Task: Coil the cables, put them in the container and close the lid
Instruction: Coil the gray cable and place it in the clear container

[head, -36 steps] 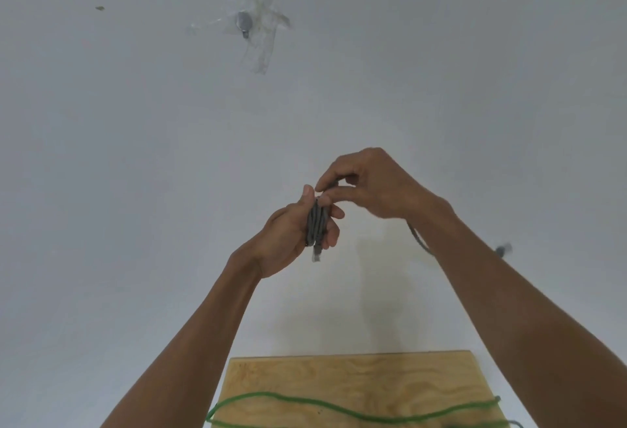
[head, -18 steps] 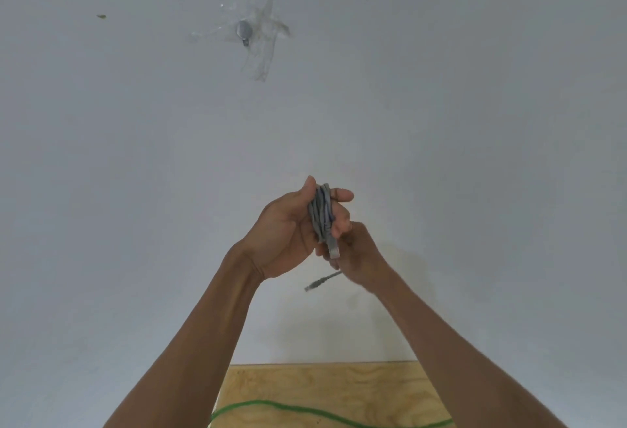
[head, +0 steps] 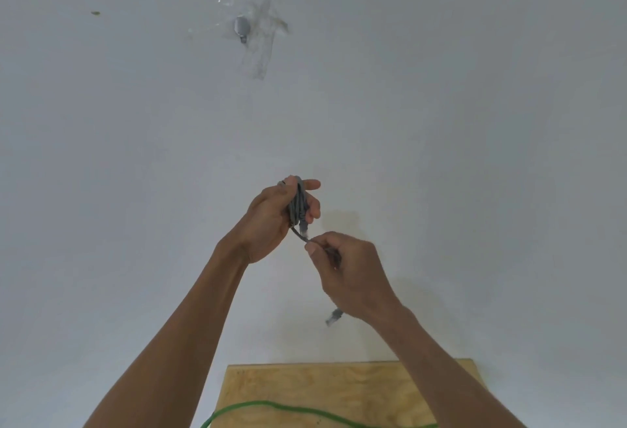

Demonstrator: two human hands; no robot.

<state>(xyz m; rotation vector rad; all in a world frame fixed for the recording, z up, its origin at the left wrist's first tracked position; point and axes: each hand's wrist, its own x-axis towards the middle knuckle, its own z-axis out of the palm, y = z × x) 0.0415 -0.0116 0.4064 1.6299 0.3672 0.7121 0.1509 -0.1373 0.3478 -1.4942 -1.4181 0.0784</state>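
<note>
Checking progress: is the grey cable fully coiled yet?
Not fully. Most of the grey cable is bundled in the left hand, but the right hand pinches a loose tail, its plug dangling.

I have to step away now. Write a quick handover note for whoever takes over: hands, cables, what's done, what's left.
Left hand: shut on the grey cable coil, held up.
Right hand: pinching the grey cable's loose tail; its plug dangles below.
Green cable: uncoiled on the wooden board.
Done: grey nearly coiled.
Left: finish the tail, coil green, pack both, close lid. Container not in view.
</note>
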